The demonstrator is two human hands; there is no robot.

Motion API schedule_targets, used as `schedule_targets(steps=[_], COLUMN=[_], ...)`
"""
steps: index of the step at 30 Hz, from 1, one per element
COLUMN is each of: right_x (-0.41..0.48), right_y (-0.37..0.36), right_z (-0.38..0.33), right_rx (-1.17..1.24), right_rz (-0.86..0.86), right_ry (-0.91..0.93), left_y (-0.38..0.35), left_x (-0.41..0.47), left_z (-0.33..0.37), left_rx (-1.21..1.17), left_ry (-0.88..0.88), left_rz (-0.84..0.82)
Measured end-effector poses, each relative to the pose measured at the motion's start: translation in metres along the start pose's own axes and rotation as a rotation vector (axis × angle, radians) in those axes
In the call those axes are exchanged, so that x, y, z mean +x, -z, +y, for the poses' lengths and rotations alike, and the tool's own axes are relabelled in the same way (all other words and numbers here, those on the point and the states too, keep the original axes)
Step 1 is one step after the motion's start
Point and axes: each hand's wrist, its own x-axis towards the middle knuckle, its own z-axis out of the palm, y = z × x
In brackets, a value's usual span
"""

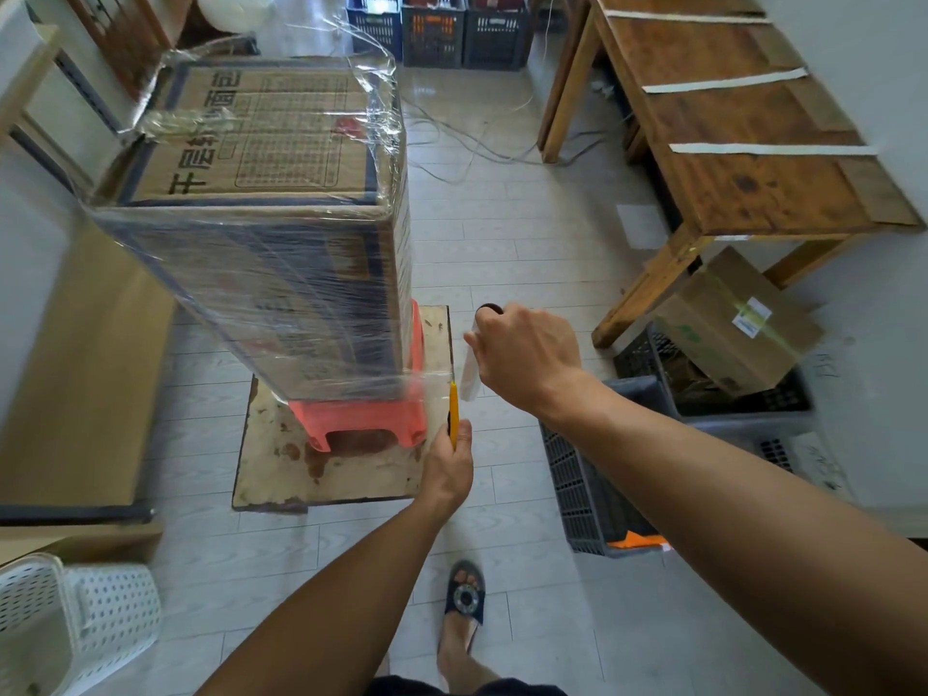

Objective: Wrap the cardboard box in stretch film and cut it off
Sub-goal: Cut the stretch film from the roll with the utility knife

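Observation:
A tall cardboard box (261, 143) stands wrapped in clear stretch film on a red plastic stool (361, 419). A taut strip of film (434, 381) runs from the box's lower right corner to the film roll (472, 364). My right hand (527, 354) grips that roll, held upright to the right of the box. My left hand (452, 464) grips a yellow utility knife (453, 409), whose tip touches the stretched film between box and roll.
The stool stands on a stained wooden board (321, 469) on the tiled floor. A wooden table (743, 118) is at right, with a cardboard carton (738, 329) and dark crates (602, 489) below it. A white basket (75, 620) sits at lower left. Cables lie on the floor behind.

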Motion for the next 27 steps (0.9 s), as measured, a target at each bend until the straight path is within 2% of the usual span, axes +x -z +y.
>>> schedule_targets(steps=[7,11,15,19,27], right_x=[0.004,0.005,0.011,0.012,0.006], right_y=[0.000,-0.001,0.004,0.005,0.005], right_z=[0.004,0.006,0.017,0.020,0.023], right_rx=[0.017,0.031,0.068,0.092,0.079], right_rz=[-0.015,-0.008,0.021,0.029,0.039], right_ry=[-0.020,-0.023,-0.055,-0.078,-0.063], left_y=[0.004,0.004,0.012,0.012,-0.006], left_x=[0.007,-0.010,-0.019,-0.009,0.020], left_z=[-0.001,-0.030,-0.038,-0.011,-0.001], left_rx=[0.024,0.073,0.094,0.037,0.089], left_ry=[0.062,0.221,0.097,-0.001,0.166], left_rz=[-0.057,-0.106,-0.081,-0.018,-0.071])
